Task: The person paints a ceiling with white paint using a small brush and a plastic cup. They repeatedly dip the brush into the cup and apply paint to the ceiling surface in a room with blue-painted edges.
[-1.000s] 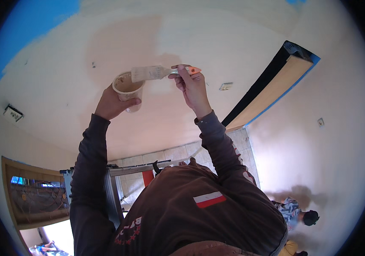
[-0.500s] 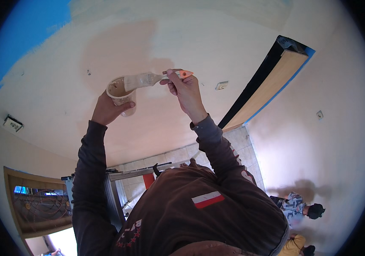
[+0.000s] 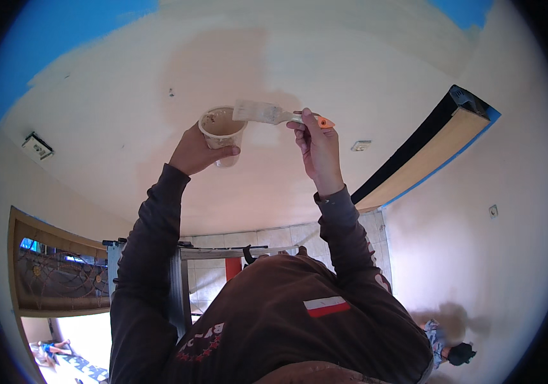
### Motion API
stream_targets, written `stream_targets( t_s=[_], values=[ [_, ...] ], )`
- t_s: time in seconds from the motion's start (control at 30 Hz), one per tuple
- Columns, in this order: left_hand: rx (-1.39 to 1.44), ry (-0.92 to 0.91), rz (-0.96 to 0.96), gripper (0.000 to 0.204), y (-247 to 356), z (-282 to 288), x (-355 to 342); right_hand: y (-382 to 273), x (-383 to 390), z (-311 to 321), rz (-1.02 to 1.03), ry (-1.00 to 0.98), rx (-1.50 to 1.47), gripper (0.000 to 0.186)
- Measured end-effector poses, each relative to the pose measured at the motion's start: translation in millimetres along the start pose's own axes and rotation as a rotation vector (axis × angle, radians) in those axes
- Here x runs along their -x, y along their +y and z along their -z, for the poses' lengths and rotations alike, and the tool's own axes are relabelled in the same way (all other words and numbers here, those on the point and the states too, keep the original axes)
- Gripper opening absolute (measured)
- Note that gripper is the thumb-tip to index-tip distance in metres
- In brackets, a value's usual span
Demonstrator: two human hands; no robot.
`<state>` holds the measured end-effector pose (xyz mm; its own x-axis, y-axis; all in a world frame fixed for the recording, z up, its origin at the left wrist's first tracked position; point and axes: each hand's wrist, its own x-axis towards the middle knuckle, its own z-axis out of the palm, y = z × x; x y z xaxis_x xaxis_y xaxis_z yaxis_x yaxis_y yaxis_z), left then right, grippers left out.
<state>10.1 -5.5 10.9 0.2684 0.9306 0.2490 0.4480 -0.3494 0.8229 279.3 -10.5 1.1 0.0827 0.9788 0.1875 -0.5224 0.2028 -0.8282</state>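
A translucent plastic cup (image 3: pixel 226 142) with pale paint smears inside is gripped by my left hand (image 3: pixel 198 152), the thumb pressed across its side. My right hand (image 3: pixel 319 147) pinches the handle of a paintbrush (image 3: pixel 262 112), which has an orange handle end. The brush lies roughly level, its wide paint-coated bristles at the cup's right rim; whether they touch the rim I cannot tell. Beyond both hands spreads a wall (image 3: pixel 127 128) in off-white paint, with a blue patch (image 3: pixel 88 38) at the upper left.
A long wood-and-black box (image 3: pixel 430 147) juts from the wall at the right. Metal framework, perhaps a ladder (image 3: pixel 181 281), stands beside my body at the left. Wall sockets (image 3: pixel 361 146) dot the surface. Another person (image 3: pixel 443 349) is below at the right; tiled floor (image 3: pixel 350 243) shows beneath.
The bristles have come out of the cup's mouth to its right rim. In the picture, both hands, the cup and surroundings have shifted rightward as the view turned.
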Motion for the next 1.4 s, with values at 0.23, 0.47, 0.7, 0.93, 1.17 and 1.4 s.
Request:
stream_targets(
  t_s=[0.23, 0.47, 0.7, 0.93, 1.17, 1.4],
  values=[
    [0.005, -0.011, 0.008, 0.075, -5.6, 6.1, 0.8, -5.2, -9.0, 2.2, -0.060, 0.005, -0.164, 0.030],
    [-0.033, 0.032, 0.015, 0.080, 0.3, 3.3, -0.6, 0.6, -0.4, -4.7, -0.110, -0.084, -0.068, 0.029],
    [-0.035, 0.000, 0.049, 0.081, 4.2, 2.8, -0.1, 2.3, -0.1, -1.0, -0.102, -0.042, -0.076, 0.029],
    [-0.002, 0.025, 0.010, 0.074, -5.5, 3.5, -0.8, -13.1, -18.9, 18.3, -0.060, -0.035, -0.243, 0.022],
    [0.005, 0.009, 0.006, 0.073, -6.3, 5.4, -0.2, -46.5, -74.6, 49.0, 0.255, 0.123, -0.277, 0.017],
    [0.039, 0.024, 0.012, 0.076, -8.5, 3.7, -1.1, -93.1, -111.8, 56.5, 0.736, 0.372, 0.129, 0.024]
  ],
)
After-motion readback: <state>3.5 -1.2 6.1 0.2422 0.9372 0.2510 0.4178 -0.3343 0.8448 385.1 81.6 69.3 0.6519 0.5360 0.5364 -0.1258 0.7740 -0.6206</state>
